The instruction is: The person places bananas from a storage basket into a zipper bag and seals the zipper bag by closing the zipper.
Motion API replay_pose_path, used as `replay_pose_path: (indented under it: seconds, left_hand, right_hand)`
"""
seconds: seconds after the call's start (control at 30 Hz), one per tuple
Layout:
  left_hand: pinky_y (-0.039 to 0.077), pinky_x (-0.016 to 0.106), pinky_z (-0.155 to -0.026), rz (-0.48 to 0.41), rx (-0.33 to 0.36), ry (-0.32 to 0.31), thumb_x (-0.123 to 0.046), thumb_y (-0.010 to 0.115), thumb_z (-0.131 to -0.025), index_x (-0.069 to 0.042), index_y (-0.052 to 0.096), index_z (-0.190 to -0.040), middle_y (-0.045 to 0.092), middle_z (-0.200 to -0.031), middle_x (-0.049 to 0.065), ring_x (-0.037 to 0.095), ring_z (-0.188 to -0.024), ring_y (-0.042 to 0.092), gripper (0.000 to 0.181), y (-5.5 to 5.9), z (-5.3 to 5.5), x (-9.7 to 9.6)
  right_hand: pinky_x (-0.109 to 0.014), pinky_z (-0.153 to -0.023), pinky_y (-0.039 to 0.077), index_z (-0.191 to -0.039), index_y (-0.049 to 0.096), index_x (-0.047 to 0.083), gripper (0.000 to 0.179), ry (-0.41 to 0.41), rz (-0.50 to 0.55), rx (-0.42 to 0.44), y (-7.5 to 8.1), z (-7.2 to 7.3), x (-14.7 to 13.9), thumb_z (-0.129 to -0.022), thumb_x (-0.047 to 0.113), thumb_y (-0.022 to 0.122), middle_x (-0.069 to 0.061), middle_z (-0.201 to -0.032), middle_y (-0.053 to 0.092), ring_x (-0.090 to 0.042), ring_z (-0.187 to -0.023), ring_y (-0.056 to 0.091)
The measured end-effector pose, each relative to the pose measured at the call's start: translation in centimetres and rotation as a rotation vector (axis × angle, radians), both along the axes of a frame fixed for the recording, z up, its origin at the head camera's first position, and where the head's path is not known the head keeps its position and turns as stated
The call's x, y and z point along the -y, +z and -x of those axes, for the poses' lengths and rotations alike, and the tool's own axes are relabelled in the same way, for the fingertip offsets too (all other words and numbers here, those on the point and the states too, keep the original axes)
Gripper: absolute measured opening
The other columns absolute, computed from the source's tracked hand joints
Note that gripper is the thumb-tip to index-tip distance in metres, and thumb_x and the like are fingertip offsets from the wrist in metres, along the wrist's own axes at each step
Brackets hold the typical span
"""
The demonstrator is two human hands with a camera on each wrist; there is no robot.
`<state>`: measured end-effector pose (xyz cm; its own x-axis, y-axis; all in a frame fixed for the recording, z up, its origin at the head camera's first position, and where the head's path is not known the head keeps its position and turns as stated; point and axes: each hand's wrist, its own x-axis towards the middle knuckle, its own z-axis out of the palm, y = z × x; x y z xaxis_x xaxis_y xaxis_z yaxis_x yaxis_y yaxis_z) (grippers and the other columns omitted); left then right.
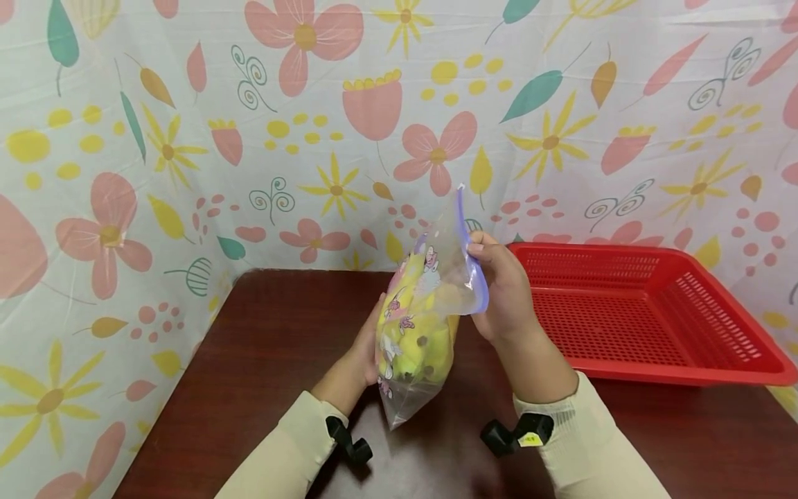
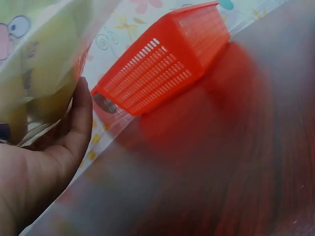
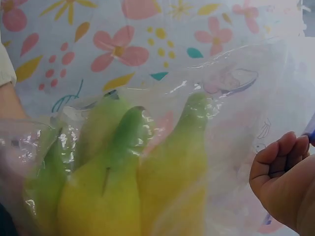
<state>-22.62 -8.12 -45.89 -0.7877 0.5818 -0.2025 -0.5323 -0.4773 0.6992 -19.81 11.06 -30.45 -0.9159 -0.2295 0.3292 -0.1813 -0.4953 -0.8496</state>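
A clear zip bag (image 1: 405,333) printed with cartoon figures is held up above the table, tilted. Inside are several bananas (image 3: 106,191), yellow with green ends. My left hand (image 1: 363,346) grips the bag's left side; its fingers are mostly hidden behind the bag. In the left wrist view, the left hand (image 2: 54,152) curls against the filled part. My right hand (image 1: 506,287) pinches the purple zip strip (image 1: 464,215) at the bag's mouth, thumb in front. The right wrist view shows the right hand (image 3: 285,182) with curled fingers at the bag's edge.
A red perforated plastic basket (image 1: 623,371) stands on the right of the dark brown table (image 1: 249,388). Flower-print cloth (image 1: 206,90) hangs behind and at the left. A black camera (image 1: 349,443) sits on the left wrist and another camera (image 1: 517,435) on the right.
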Motion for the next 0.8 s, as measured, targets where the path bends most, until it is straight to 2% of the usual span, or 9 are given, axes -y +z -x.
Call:
replay_pose_path:
  seconds: [0.17,0.3,0.43,0.57,0.67,0.8]
  left_hand:
    - [0.056,0.023,-0.085,0.022,-0.037,-0.013,-0.082,0.037,-0.090,-0.019,0.058,-0.120,0.071,-0.100,-0.007,0.007,-0.090,0.070,0.073,0.5,0.3,0.8]
    - [0.054,0.021,-0.087,0.048,-0.057,0.020,-0.078,0.038,-0.093,-0.021,0.056,-0.123,0.071,-0.103,-0.008,0.005,-0.093,0.068,0.068,0.7,0.6,1.4]
    - [0.053,0.021,-0.089,0.103,-0.055,0.071,-0.075,0.036,-0.095,-0.020,0.055,-0.128,0.070,-0.106,-0.008,0.005,-0.095,0.067,0.067,0.4,1.0,1.9]
    - [0.052,0.023,-0.092,0.198,-0.053,0.109,-0.074,0.032,-0.097,-0.018,0.051,-0.135,0.068,-0.109,-0.007,0.007,-0.097,0.065,0.071,-0.2,1.5,2.4]
    - [0.052,0.024,-0.090,0.270,-0.037,0.148,-0.073,0.032,-0.097,-0.017,0.053,-0.133,0.067,-0.107,-0.007,0.008,-0.095,0.065,0.070,-0.5,1.9,2.9]
    - [0.054,0.025,-0.086,0.333,-0.008,0.201,-0.074,0.039,-0.096,-0.016,0.057,-0.125,0.068,-0.101,-0.006,0.008,-0.090,0.066,0.067,-0.7,2.5,3.8]
  right_hand:
    - [-0.017,-0.051,0.045,-0.081,0.049,0.015,0.032,0.058,0.077,0.028,-0.4,0.0,-1.3,-0.102,0.011,0.025,0.006,-0.067,0.056,-0.004,-0.054,0.056]
    - [-0.017,-0.053,0.048,-0.081,0.048,0.014,0.035,0.094,0.128,0.051,-1.1,0.1,-2.1,-0.102,0.008,0.021,0.005,-0.069,0.057,-0.004,-0.056,0.058]
    - [-0.016,-0.055,0.048,-0.081,0.049,0.014,0.034,0.061,0.117,0.087,-2.0,0.5,-2.6,-0.103,0.009,0.022,0.005,-0.071,0.056,-0.004,-0.058,0.058]
    - [-0.016,-0.056,0.048,-0.082,0.049,0.014,0.035,0.048,0.121,0.138,-3.1,1.0,-3.1,-0.104,0.009,0.022,0.004,-0.070,0.055,-0.005,-0.060,0.056]
    - [-0.016,-0.055,0.048,-0.082,0.049,0.014,0.036,0.057,0.108,0.161,-4.1,1.3,-3.7,-0.104,0.009,0.021,0.004,-0.070,0.055,-0.006,-0.061,0.056]
    - [-0.015,-0.052,0.046,-0.082,0.051,0.015,0.037,0.026,0.041,0.172,-5.8,1.7,-4.3,-0.105,0.010,0.022,0.006,-0.068,0.054,-0.003,-0.058,0.054]
